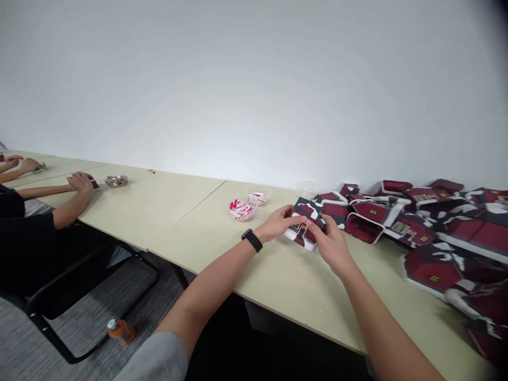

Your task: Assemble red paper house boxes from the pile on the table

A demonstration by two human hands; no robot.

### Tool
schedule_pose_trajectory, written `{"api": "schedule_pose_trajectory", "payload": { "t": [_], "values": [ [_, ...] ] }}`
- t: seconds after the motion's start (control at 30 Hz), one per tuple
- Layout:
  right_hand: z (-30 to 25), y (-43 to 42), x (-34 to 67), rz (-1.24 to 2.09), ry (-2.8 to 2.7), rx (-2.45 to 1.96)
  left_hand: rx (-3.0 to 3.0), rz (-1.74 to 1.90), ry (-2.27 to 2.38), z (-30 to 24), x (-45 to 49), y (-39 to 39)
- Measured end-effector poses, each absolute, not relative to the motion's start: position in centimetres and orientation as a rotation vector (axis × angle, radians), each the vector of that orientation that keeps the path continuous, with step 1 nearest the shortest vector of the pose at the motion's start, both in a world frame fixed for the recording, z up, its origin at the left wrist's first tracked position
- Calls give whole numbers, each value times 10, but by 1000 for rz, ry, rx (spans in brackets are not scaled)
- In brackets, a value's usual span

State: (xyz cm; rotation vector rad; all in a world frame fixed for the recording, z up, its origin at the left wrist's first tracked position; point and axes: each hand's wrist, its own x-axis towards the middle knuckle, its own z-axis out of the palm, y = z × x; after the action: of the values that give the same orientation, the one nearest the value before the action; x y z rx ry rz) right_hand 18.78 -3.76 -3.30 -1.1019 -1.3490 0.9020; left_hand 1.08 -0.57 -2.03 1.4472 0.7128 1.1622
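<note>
Between my hands is a small dark-red house-shaped box point(305, 236) with a dark roof, white snow-like trim and little yellow windows. My left hand point(280, 222), with a black watch on the wrist, grips its left side, the thumb lying across the front. On the right side my right hand point(330, 243) holds it too, its thumb meeting the left one near the roof edge. The box is tilted, its lower edge just over or on the table point(293, 286); contact cannot be made out. Left of it stands a clear bowl of red and white pieces point(242, 210).
A second clear bowl point(257, 198) with similar pieces sits behind. Many like house boxes point(428, 227) are heaped at the right. Further left, another person's hands point(81, 182) work beside a bowl of light pieces point(116, 181). An orange bottle point(121, 332) stands on the floor.
</note>
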Motion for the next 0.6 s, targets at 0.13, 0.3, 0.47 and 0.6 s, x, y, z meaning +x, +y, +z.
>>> {"api": "schedule_pose_trajectory", "payload": {
  "t": [0.13,0.3,0.47,0.6],
  "values": [
    [-32,-38,189,867,-1352,-1129,1444,1181,725,-19,12,-7],
    [-36,-36,189,882,-1338,-1088,1348,1128,662,-19,10,-7],
    [-40,-32,187,892,-1329,-1093,1305,1087,665,-24,8,-2],
    [-42,-30,188,874,-1327,-1150,1312,1084,701,-28,8,0]
  ]
}}
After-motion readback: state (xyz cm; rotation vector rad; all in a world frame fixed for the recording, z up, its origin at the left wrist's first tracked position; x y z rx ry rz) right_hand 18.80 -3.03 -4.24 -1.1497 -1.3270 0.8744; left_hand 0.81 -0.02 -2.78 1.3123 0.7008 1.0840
